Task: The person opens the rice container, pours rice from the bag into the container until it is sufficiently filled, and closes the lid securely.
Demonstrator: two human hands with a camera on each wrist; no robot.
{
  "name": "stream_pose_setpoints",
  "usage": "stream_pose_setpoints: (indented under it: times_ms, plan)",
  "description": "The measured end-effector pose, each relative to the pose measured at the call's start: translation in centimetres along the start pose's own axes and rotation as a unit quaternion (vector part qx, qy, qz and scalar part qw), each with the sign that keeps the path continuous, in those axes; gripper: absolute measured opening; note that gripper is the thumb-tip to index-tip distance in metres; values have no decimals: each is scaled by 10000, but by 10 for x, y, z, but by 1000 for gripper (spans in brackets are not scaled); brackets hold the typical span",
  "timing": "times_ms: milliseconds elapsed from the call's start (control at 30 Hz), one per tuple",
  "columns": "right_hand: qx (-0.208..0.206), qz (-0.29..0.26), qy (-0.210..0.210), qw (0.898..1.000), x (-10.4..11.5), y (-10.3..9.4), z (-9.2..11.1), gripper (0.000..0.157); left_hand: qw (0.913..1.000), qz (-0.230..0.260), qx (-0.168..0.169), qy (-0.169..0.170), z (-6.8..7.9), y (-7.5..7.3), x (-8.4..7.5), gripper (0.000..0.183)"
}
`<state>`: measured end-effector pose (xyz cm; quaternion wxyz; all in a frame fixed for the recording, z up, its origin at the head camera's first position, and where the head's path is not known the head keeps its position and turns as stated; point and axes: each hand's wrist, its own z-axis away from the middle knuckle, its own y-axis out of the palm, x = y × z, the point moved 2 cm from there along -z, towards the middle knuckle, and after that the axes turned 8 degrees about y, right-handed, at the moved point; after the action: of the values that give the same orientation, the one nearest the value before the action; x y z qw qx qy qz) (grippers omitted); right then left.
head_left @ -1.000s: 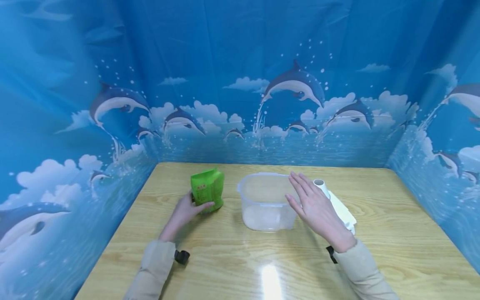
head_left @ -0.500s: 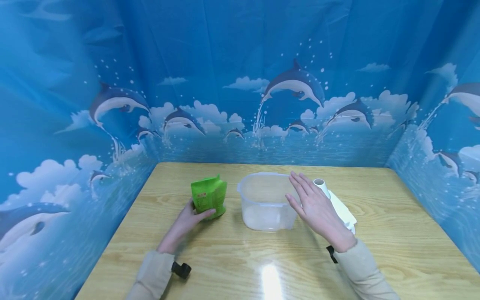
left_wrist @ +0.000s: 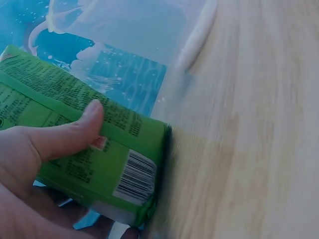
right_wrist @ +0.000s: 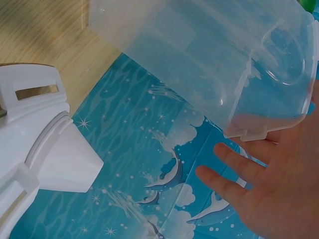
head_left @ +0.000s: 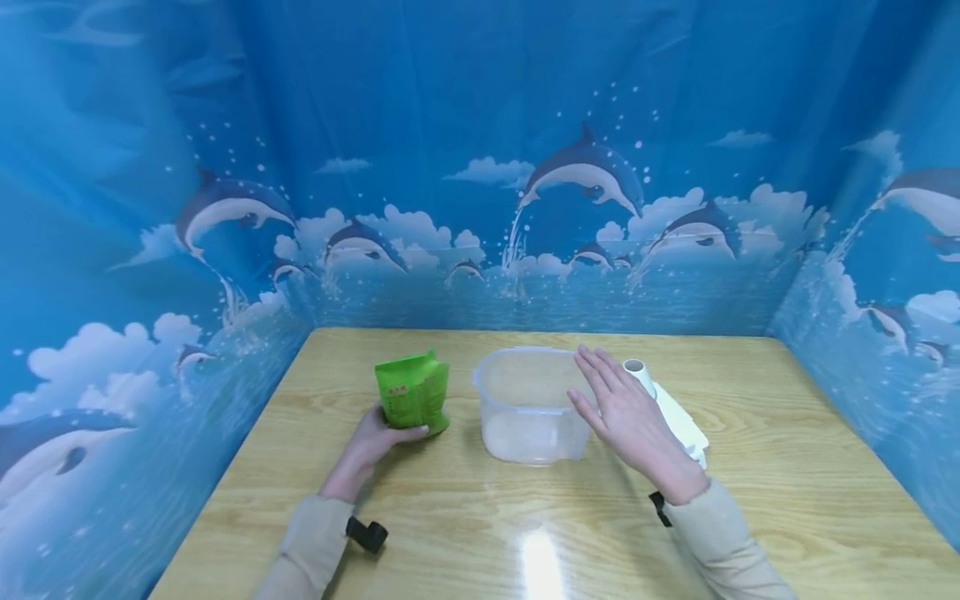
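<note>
My left hand grips a green printed packet by its lower part, near the table left of the container. In the left wrist view the thumb lies across the packet's face, beside a barcode, and the other fingers go behind it. A clear plastic container stands upright in the middle of the table. Over its right side, fingers straight, my right hand is held flat. The right wrist view shows fingertips beside the container's rim, gripping nothing.
Right of the container lies a white plastic piece with an open round tube; its slotted tabs and tapered spout show in the right wrist view. The wooden table backs onto a blue dolphin-print curtain.
My left hand has drawn the green packet slightly nearer and tilted its top, then shifted it a little left. My right hand and the container stay about where they were.
</note>
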<state>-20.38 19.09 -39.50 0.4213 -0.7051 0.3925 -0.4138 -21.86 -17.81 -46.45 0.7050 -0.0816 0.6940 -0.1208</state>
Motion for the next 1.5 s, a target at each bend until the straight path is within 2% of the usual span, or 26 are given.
stream_pose_setpoints:
  times_ms: [133,267,500,700,933,1200,1300,1500]
  plan:
    - [-16,15,-33,10000,1,0,1,65,10000,-1,-27,66,2,-3,-1,80]
    - [-104,100,-62,9999,0,-1,1,64,9996,215,-36,194,3,-3,-6,83]
    - [-131,110,-69,9998,-1,-1,1,64,9941,669,-390,754,6,-6,-20,76]
    - [-139,133,-73,9998,-1,-2,1,64,9871,841,-501,1267,9,-7,-37,70]
    - [-100,100,-40,9999,-1,-2,0,65,9813,1161,-558,1431,17,-3,-55,63]
    - [-135,123,-58,9998,-1,-3,-1,65,9751,806,-1130,1727,21,7,-66,54]
    - [-144,110,-55,9998,-1,-3,-1,65,9739,777,-1133,1808,20,9,-68,54]
    - [-177,125,-57,9997,-2,-1,0,64,9718,1115,-1000,1821,20,11,-72,54]
